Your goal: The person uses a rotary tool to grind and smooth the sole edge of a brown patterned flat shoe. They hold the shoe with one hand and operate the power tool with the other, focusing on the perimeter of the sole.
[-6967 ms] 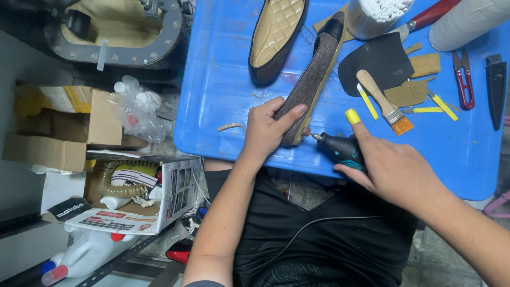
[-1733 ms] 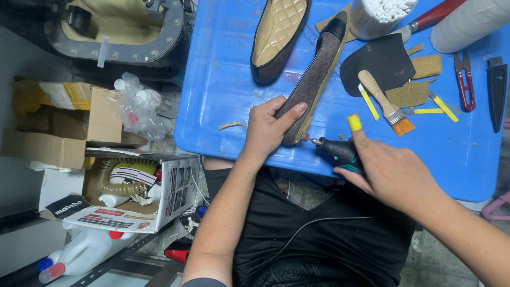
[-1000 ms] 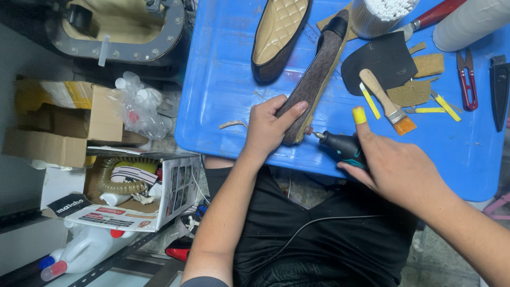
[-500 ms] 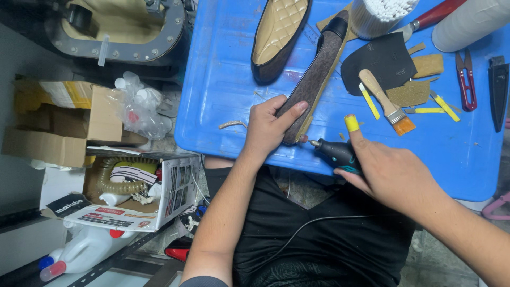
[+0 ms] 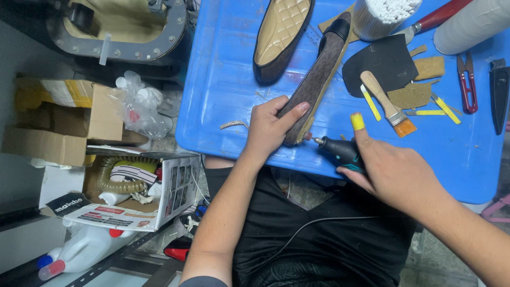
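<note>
While the person leans over the blue tabletop (image 5: 223,79), the right hand (image 5: 396,172) is wrapped around a small dark rotary tool (image 5: 340,150) with teal trim, fingers closed on its body and the forefinger, capped in yellow tape, raised off it. The tool's slim metal tip pointing away from that hand toward the left, it meets the near end of a brown flat shoe (image 5: 317,79) at the sole edge. The left hand (image 5: 268,127) grips that same end of the shoe, thumb laid along the upper and fingers curled beneath it, so the shoe sits between the two hands and slants away from them up the table. The shoe is slim, with a woven brown upper, a black trim at its far end and a pale tan strip along its sole.

Just beyond the right hand lie a wooden-handled brush (image 5: 387,104) with orange bristles, yellow strips and tan scraps, all near a black leather piece (image 5: 385,61). Farther off beyond the left hand rests a second shoe (image 5: 280,34), its quilted tan insole facing up. At the far right lie red snips (image 5: 467,82).
</note>
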